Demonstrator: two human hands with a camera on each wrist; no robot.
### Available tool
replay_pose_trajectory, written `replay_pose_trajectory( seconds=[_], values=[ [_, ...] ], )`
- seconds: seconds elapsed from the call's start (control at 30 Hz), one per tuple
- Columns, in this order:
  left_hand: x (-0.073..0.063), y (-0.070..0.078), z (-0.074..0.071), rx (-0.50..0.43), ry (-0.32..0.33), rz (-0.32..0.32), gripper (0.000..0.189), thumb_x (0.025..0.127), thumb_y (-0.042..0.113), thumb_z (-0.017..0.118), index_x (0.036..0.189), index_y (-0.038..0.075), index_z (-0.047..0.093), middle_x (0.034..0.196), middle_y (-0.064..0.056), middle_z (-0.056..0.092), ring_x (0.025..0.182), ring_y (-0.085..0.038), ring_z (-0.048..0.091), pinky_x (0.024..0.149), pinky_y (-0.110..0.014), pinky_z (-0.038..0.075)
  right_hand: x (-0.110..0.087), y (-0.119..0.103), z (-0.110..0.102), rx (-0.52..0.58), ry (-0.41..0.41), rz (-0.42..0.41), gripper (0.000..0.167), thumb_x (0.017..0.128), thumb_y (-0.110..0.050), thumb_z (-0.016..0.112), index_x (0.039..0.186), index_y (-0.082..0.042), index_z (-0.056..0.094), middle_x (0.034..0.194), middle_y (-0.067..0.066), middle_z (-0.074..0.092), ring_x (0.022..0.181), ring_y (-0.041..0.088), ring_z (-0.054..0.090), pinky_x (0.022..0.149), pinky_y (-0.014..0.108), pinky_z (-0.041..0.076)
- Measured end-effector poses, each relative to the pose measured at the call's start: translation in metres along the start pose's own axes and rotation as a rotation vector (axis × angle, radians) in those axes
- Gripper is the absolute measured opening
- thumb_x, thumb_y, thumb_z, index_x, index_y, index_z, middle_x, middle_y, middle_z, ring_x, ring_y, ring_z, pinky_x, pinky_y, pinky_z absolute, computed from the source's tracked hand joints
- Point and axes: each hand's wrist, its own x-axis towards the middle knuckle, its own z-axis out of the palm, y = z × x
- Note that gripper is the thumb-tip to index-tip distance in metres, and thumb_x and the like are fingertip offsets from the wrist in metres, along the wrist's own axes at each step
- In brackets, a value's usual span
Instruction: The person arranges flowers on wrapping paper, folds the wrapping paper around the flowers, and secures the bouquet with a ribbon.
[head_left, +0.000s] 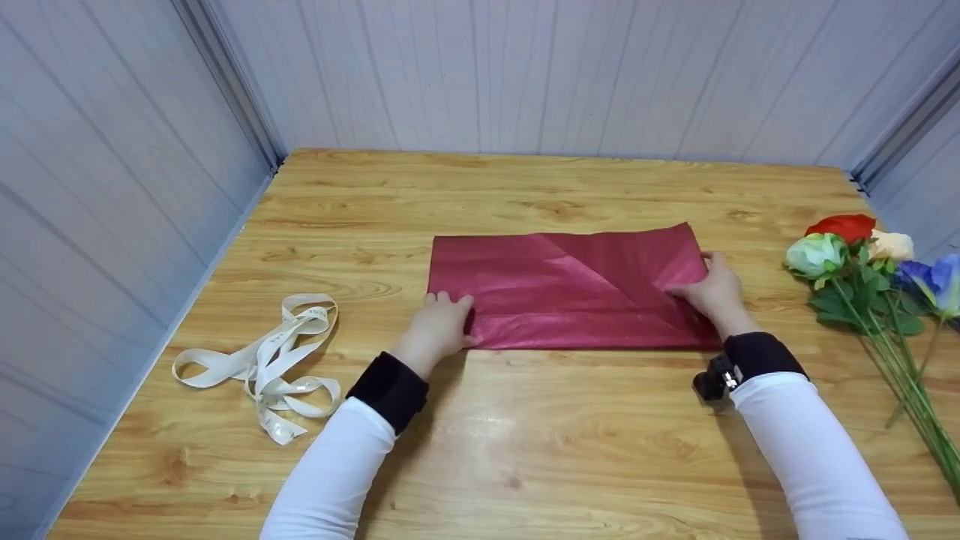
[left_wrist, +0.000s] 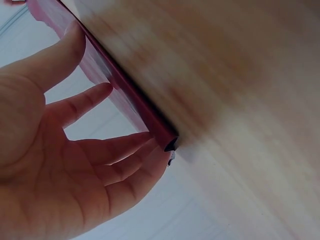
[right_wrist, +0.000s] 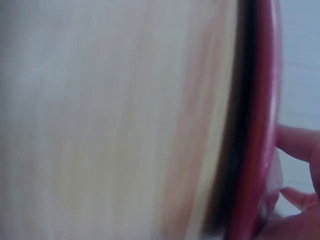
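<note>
The spread left hand and the right hand, its pinch not determinable, are apparently aligning the folded red paper lying between them, the next move probably calling for even pressure from both.

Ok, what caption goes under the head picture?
Left hand and right hand touching dark red paper, between white ribbon and flowers.

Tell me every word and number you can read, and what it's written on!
No readable words or numbers.
Cream-white, looped fabric ribbon: dark printed marks, too small and blurred to read.
Folded, dark-red, paper-like sheet: no writing visible.
</note>
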Motion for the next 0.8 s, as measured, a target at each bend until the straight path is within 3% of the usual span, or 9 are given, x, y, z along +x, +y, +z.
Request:
replay_pose_trajectory(
  seconds=[0.1,0.23,0.33,0.4,0.47,0.57,0.63,0.7,0.8],
  values=[
    [0.000,0.001,0.000,0.004,-0.002,0.000,0.061,0.083,0.033,0.072,0.130,0.002,0.049,0.117,-0.028,0.053,0.113,-0.043,0.045,0.095,-0.050,0.043,-0.001,-0.001,0.000,0.023,0.146,-0.001,0.060,0.088,-0.017,0.065,0.136,0.006,0.038,0.104,0.027,0.055,0.091,0.034,0.054,0.081,0.041,0.043],
    [0.000,0.001,0.000,0.010,-0.002,-0.004,0.059,0.084,0.033,0.071,0.128,0.002,0.049,0.118,-0.029,0.052,0.114,-0.043,0.045,0.091,-0.051,0.046,-0.002,-0.003,-0.001,0.019,0.257,-0.012,0.043,0.093,-0.018,0.059,0.129,0.001,0.047,0.085,0.018,0.060,0.060,0.012,0.048,0.059,0.027,0.038],
    [0.000,0.001,0.000,0.008,0.003,-0.006,0.057,0.084,0.033,0.071,0.126,0.002,0.049,0.117,-0.030,0.051,0.114,-0.043,0.045,0.089,-0.051,0.047,-0.003,-0.005,-0.002,0.044,0.290,-0.014,0.033,0.097,-0.018,0.052,0.123,0.000,0.051,0.091,0.022,0.064,0.062,0.015,0.053,0.060,0.027,0.040],
    [0.000,0.001,0.000,0.008,0.007,-0.003,0.057,0.083,0.033,0.071,0.126,0.002,0.049,0.116,-0.029,0.052,0.113,-0.043,0.045,0.091,-0.051,0.046,-0.003,-0.006,-0.002,0.086,0.310,-0.024,0.029,0.098,-0.018,0.049,0.119,0.001,0.054,0.104,0.022,0.065,0.077,0.024,0.061,0.069,0.029,0.045],
    [0.000,0.001,0.000,0.010,0.007,0.003,0.057,0.083,0.033,0.072,0.126,0.002,0.050,0.116,-0.028,0.052,0.113,-0.042,0.046,0.093,-0.050,0.044,-0.003,-0.007,-0.002,0.131,0.365,-0.056,0.027,0.097,-0.016,0.052,0.113,0.004,0.060,0.114,0.020,0.064,0.095,0.030,0.057,0.080,0.030,0.041],
    [0.000,0.000,-0.002,0.014,0.035,0.011,0.058,0.084,0.033,0.071,0.129,0.002,0.049,0.122,-0.028,0.051,0.116,-0.043,0.046,0.096,-0.050,0.043,-0.004,-0.005,-0.003,0.203,0.445,-0.098,0.023,0.093,-0.016,0.061,0.103,0.003,0.068,0.100,0.007,0.067,0.083,0.018,0.056,0.073,0.022,0.039],
    [0.001,-0.001,-0.004,-0.007,0.102,0.015,0.061,0.086,0.031,0.068,0.135,0.003,0.045,0.132,-0.031,0.044,0.123,-0.045,0.042,0.099,-0.052,0.041,-0.005,-0.003,-0.005,0.286,0.480,-0.134,0.019,0.091,-0.015,0.063,0.096,0.002,0.069,0.084,-0.009,0.066,0.070,0.006,0.051,0.065,0.016,0.036],
    [0.002,-0.002,-0.006,-0.045,0.224,0.021,0.063,0.090,0.029,0.065,0.141,0.004,0.039,0.142,-0.033,0.033,0.129,-0.047,0.036,0.103,-0.055,0.037,-0.008,0.000,-0.008,0.423,0.454,-0.187,0.012,0.091,-0.011,0.062,0.093,0.000,0.068,0.071,-0.021,0.059,0.058,-0.003,0.050,0.058,0.013,0.038],
    [0.003,-0.004,-0.009,-0.113,0.450,0.040,0.063,0.094,0.023,0.058,0.148,0.008,0.030,0.150,-0.033,0.017,0.137,-0.047,0.024,0.108,-0.058,0.027,-0.016,0.004,-0.015,0.627,0.349,-0.291,0.009,0.091,0.000,0.059,0.089,-0.006,0.065,0.073,-0.024,0.063,0.066,-0.006,0.060,0.065,0.010,0.044]
  ],
)
